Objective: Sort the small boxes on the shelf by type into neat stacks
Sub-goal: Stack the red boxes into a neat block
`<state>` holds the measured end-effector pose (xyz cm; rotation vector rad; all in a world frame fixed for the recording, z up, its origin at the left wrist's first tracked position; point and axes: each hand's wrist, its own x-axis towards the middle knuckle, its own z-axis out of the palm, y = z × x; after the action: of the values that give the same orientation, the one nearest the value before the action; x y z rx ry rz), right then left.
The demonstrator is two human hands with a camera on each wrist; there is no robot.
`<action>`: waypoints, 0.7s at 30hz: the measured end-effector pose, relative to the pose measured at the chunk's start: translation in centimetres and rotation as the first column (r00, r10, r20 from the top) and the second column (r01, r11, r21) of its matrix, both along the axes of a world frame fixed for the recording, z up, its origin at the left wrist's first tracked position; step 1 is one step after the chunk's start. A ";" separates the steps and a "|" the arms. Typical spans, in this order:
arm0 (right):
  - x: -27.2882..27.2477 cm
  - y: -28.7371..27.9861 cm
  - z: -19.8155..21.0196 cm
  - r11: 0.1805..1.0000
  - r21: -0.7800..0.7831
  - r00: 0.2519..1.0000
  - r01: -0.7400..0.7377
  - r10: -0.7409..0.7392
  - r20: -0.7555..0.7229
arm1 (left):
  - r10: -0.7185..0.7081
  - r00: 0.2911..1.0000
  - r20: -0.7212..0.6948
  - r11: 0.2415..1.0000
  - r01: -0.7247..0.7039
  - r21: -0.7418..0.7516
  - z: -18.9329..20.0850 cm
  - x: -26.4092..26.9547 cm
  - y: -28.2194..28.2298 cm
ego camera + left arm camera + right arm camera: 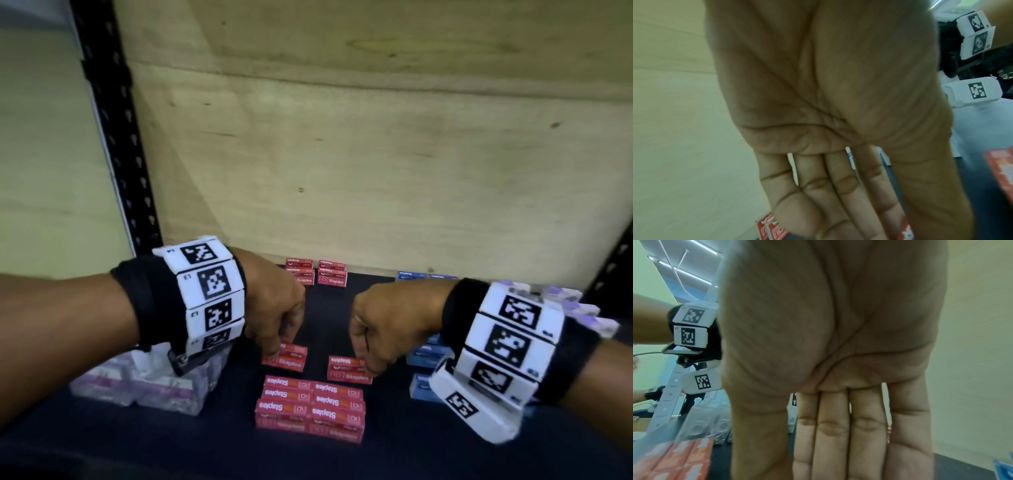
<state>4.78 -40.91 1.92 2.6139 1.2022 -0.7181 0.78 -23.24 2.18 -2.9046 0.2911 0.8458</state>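
Fingertips of my left hand [274,308] reach down onto the left red staple box [285,357], touching its top along the near-left edge; the left wrist view shows those fingers [824,194] straight and side by side, not wrapped round anything, so I read this grip as flat and pressing, not pinching. My right hand [387,329] comes in from the other side onto the right red staple box [347,369]. From above its knuckles look bent, yet the right wrist view shows its fingers [840,431] lying straight together, tips out of sight, so I cannot tell whether this grip has closed on the box or only rests on it.

Both loose boxes lie flat on the dark shelf [329,322], apart from each other and just behind the red stack [310,409], which stands several boxes high and two wide at the front. Further back, against the wooden panel [376,171], sits a smaller red pile [317,273]. Blue boxes [424,359] are gathered to the right, partly hidden by my wrist band [507,346], and clear packs with purple labels [150,383] to the left.

By my judgement I am in the middle of gathering the reds: two strays taken at once. Next, each grip must close across a box's narrow sides, lift it, and set it squarely on the front stack, edges flush, without nudging the layers beneath. The back pile would still want joining.
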 end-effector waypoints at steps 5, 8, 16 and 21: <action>-1.6 -0.7 -0.2 1.000 -0.008 0.999 -0.011 0.011 0.032 | -0.019 0.999 -0.035 1.000 0.020 0.023 -0.4 -1.9 -0.3; -2.5 -1.1 -0.2 1.000 0.000 0.999 -0.016 0.016 0.034 | -0.008 0.997 -0.079 1.000 0.010 0.017 0.0 -2.7 -0.4; -3.6 -1.7 0.6 0.999 -0.037 0.999 -0.018 0.017 -0.036 | -0.067 0.995 -0.076 0.997 0.069 0.019 0.3 -3.5 -0.4; -3.5 -1.5 0.7 0.998 -0.049 0.998 -0.042 0.040 -0.047 | -0.048 0.995 -0.088 0.999 0.046 -0.019 0.1 -3.6 -0.5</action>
<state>1.23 -42.45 2.63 2.5377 1.2300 -0.7949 -2.77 -23.70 2.27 -2.8675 0.3745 0.9708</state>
